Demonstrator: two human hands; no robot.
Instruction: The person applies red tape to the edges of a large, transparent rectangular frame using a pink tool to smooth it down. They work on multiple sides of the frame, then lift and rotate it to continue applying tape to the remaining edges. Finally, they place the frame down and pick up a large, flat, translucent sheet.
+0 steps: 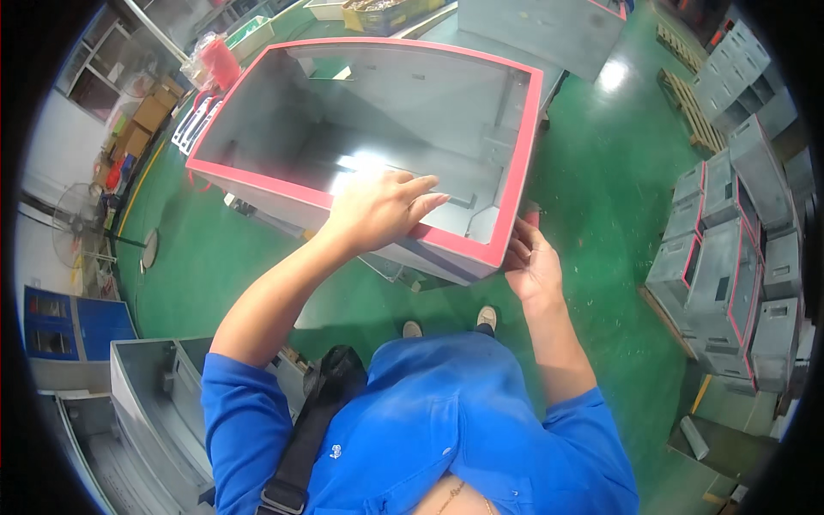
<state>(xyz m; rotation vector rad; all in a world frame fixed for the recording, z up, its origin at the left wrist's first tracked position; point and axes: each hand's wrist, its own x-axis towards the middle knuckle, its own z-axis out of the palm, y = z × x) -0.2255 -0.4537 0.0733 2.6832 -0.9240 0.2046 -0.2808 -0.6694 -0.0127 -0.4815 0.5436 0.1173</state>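
A large grey metal cabinet box (300,199) lies open side up in front of me, its inside visible. Red tape (463,244) runs along its rim. My left hand (378,206) rests over the near rim, palm down, with fingers apart and pointing right. At the near right corner, my right hand (534,264) has its fingers curled against the outer wall. A small reddish patch shows just above those fingers; whether they pinch it or only the box edge is hidden. A strip of red tape hangs loose at the box's left corner.
Grey metal boxes (717,283) with red edges stand stacked on the right, near wooden pallets (687,107). More metal housings (146,386) stand at lower left. A standing fan (77,223) and cardboard boxes (146,116) line the left side. Another grey box (541,34) lies beyond.
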